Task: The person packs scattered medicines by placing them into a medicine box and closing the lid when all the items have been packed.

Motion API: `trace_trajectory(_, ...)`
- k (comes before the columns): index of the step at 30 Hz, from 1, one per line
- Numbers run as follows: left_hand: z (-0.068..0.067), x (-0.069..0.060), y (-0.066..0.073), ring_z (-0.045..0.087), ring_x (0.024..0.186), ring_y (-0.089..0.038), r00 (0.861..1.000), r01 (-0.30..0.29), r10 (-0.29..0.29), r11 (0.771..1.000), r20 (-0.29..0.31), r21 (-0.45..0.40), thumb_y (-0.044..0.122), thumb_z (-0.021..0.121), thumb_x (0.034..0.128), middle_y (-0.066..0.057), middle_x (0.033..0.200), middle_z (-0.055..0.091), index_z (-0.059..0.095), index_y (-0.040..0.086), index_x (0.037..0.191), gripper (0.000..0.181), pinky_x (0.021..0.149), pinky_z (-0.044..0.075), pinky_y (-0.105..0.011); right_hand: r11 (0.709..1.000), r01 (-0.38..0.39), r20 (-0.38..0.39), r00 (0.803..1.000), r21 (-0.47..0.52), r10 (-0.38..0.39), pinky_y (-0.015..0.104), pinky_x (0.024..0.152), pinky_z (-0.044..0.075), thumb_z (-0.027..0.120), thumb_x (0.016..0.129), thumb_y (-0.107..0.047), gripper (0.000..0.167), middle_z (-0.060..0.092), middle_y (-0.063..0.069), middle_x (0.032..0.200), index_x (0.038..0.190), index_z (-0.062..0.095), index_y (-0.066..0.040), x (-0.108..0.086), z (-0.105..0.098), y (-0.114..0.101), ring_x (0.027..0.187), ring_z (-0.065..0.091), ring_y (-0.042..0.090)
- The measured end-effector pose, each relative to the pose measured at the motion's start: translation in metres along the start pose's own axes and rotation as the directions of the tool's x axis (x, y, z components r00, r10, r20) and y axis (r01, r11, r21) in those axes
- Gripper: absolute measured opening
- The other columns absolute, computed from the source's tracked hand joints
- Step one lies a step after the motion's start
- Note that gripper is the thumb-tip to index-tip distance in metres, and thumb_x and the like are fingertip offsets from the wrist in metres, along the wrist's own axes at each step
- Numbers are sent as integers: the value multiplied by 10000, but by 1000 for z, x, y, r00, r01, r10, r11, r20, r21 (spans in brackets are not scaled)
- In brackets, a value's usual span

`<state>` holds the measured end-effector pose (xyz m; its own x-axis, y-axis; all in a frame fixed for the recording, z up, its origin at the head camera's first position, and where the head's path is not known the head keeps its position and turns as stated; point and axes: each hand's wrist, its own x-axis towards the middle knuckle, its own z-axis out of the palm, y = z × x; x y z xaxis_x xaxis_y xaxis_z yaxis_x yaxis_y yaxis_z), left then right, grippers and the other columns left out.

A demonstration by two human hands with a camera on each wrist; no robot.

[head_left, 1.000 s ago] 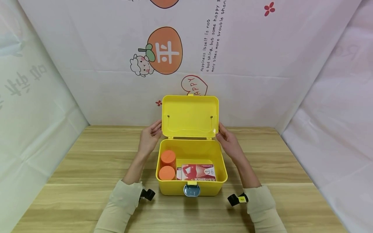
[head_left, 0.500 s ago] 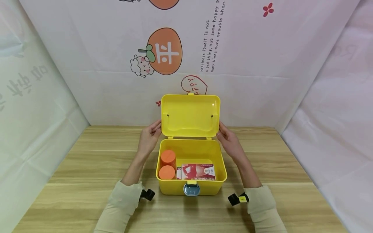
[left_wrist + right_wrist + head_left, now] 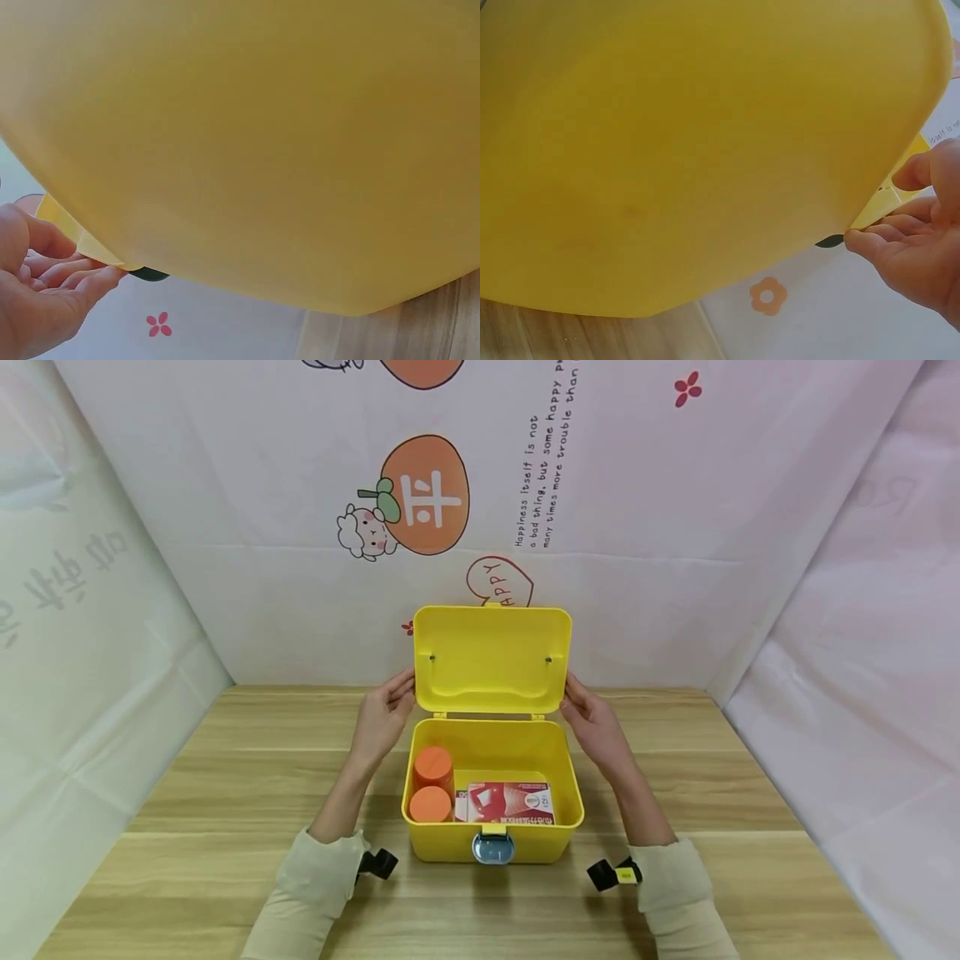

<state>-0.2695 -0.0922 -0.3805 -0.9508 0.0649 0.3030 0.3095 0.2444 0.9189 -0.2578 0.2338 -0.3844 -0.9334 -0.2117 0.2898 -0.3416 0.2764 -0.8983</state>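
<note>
In the head view a yellow storage box (image 3: 517, 845) stands with its hinged lid (image 3: 492, 652) raised at the back. My left hand (image 3: 381, 718) holds the lid's left side edge, and my right hand (image 3: 594, 727) holds its right side edge. In the left wrist view, the fingers (image 3: 97, 281) are at the lid's edge, beyond the box wall. The right wrist view has the right thumb (image 3: 913, 174) beside the lid, with fingertips partly behind it. Inside the box are two orange-capped containers (image 3: 431, 805) at left and a red and white carton (image 3: 510, 802) lying flat.
A blue-grey latch (image 3: 493, 849) hangs at the box front. The wooden table (image 3: 247, 827) ends at a printed cloth backdrop (image 3: 637, 618) close behind the lid. Cloth also hangs at both sides. Black wrist cameras (image 3: 385, 863) sit near both sleeves.
The lid looks slightly wider and has tipped a little forward towards me. My right hand has shifted slightly outward with it; the left has hardly moved. The box contents stay put.
</note>
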Motion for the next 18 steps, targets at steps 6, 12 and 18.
trace_trajectory(6,-3,-4,5,573,1295,-342,1000,-24,24,1000,5,-2,71,522,1022,-230,1411,559,490,-23,1436,426,1059,472,-462,999,2,-14,1000,-36,-3,445,1143,340,417,1067,-102,538,289,159,1615,1569,235,-38,-2,0,-6,1487,324,307)
trace_trajectory(12,-2,-5,7,572,1296,-342,1000,-14,14,1000,-7,-1,73,525,1024,-233,1410,558,490,-35,1431,423,1059,475,-452,997,-5,-36,999,-72,3,430,1115,383,435,1062,-111,548,319,161,1604,1570,242,-48,-5,3,-11,1457,381,308)
trace_trajectory(18,-2,-8,9,590,1277,-334,1000,-23,24,999,-21,22,65,540,1012,-228,1387,581,513,-30,1416,415,1038,493,-449,993,-7,-46,999,-114,2,427,1113,389,439,1056,-95,570,303,129,1614,1581,216,-77,-10,8,-15,1449,391,284)
